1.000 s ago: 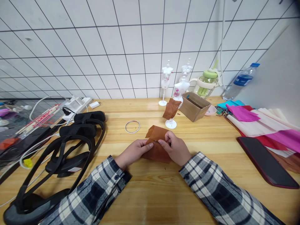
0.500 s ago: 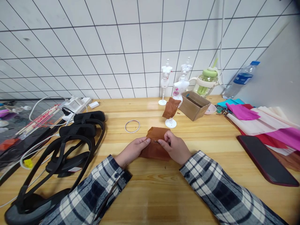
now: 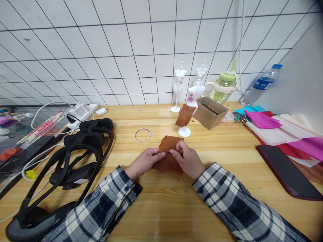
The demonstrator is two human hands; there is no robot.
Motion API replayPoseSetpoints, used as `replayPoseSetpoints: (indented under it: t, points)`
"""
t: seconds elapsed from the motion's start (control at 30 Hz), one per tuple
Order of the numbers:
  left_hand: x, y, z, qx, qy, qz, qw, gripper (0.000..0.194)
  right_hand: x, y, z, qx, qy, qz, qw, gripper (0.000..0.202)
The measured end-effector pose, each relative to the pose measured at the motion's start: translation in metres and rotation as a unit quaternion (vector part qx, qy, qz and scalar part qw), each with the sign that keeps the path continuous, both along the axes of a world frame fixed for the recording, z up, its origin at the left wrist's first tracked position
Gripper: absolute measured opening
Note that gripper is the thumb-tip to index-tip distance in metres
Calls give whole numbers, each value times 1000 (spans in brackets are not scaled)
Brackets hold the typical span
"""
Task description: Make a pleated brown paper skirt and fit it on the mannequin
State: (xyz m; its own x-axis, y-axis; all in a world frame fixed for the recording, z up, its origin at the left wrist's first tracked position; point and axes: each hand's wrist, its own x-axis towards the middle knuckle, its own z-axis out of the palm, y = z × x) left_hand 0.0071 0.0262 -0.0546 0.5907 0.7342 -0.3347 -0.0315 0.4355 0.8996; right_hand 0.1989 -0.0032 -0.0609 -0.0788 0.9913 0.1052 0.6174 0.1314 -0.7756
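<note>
A piece of brown cloth (image 3: 168, 165) lies on the wooden table between my hands. My left hand (image 3: 145, 162) pinches the cloth from its left side, thumb pointing inward. From the right, my right hand (image 3: 188, 159) is closed in a pinch at the cloth's middle, with a small thin dark item by its thumb tip, too small to make out. The two thumb tips are close together. Beyond the cloth, a small white mannequin stand (image 3: 184, 131) carries another brown cloth piece (image 3: 185, 115).
A silver ring (image 3: 142, 135) lies behind my left hand. Black headsets (image 3: 88, 171) and cables fill the left. At the back are a cardboard box (image 3: 211, 114), a green-lidded cup (image 3: 224, 85) and a bottle (image 3: 262, 84). A phone (image 3: 290, 171) and coloured fabrics (image 3: 290, 134) are right.
My left thumb has moved right, closer to my right thumb, and covers more of the thin dark item. The view has shifted very slightly.
</note>
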Motion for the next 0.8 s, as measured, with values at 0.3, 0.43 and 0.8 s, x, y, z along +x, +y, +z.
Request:
replayPoseSetpoints:
  t: [0.3,0.43,0.8]
  points:
    - [-1,1,-3,-14,-14,17,1000,30,-5,-2,-1,0,16,-30,999,29]
    - [-1,1,-2,-13,-15,15,1000,28,-4,-1,-1,2,11,-31,999,31]
    - [-4,4,-10,69,24,66,995,26,1,3,-3,7,-17,-26,999,33]
